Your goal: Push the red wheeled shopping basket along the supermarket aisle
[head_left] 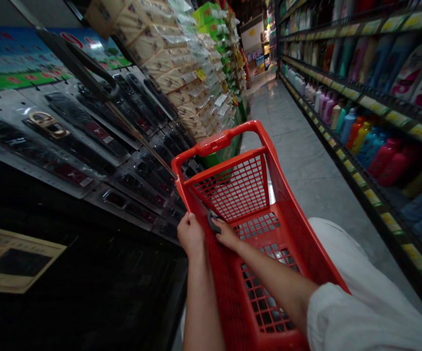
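Observation:
A red plastic shopping cart (293, 214) with grid panels stands tilted in view in front of me. My left hand (191, 235) is closed over the top rim of its left side. Inside the basket, my right hand (227, 236) pinches a small dark grey, rounded thing (215, 223), perhaps a cloth or pad, against the inner face of the same side wall. Its exact kind is hard to make out. At the far end of the cart rises the red handle bar (216, 142). The grid floor (267, 292) shows below my right forearm.
Packaged belts (82, 131) hang on a display at the left, crossed by a metal pole with a dark grip (81, 68). Beyond are stacked tissue packs (167, 63). Shelves of bottles (364, 136) line the right side. A grey tiled aisle (287, 122) runs between.

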Demonstrator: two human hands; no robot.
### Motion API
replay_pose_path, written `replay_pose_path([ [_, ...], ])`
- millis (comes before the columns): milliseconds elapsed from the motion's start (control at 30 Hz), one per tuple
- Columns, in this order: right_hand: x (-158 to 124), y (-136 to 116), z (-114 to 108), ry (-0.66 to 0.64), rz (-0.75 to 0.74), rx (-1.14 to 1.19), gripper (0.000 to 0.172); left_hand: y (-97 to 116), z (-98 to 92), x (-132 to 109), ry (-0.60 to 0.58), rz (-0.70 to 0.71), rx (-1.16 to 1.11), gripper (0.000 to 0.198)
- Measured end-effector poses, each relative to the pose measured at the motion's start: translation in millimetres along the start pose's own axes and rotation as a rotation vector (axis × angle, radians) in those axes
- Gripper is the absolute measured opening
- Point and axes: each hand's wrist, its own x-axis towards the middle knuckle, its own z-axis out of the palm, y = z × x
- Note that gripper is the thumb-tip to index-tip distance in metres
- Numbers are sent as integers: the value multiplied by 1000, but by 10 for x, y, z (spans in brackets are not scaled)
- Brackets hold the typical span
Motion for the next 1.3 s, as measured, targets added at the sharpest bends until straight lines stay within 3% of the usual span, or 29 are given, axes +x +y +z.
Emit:
replay_pose_path([
  [100,-108,117,-4,-27,55,27,58,6,-11,-19,-10,-39,-21,37],
  [200,-17,17,-43,166,25,2,59,21,-19,-40,-32,-40,-28,37],
  [333,255,-415,-215,505,-131,-164,64,69,-28,-63,-56,-37,-14,39],
  [433,420,-808,-424,528,-264,-414,60,128,-44,-87,-74,-50,-5,41],
  [567,633,-1219,-618,360,-341,-769,57,213,-77,-127,-95,-80,-4,42],
  [700,823,-1302,-618,128,-404,-1002,49,260,-107,-153,-108,-82,10,41],
  [900,796,-979,-605,-46,-405,-1114,48,243,-119,-170,-103,-111,27,40],
  [1300,377,-290,-719,-330,-376,-1172,45,277,-141,-192,-141,-137,21,38],
])
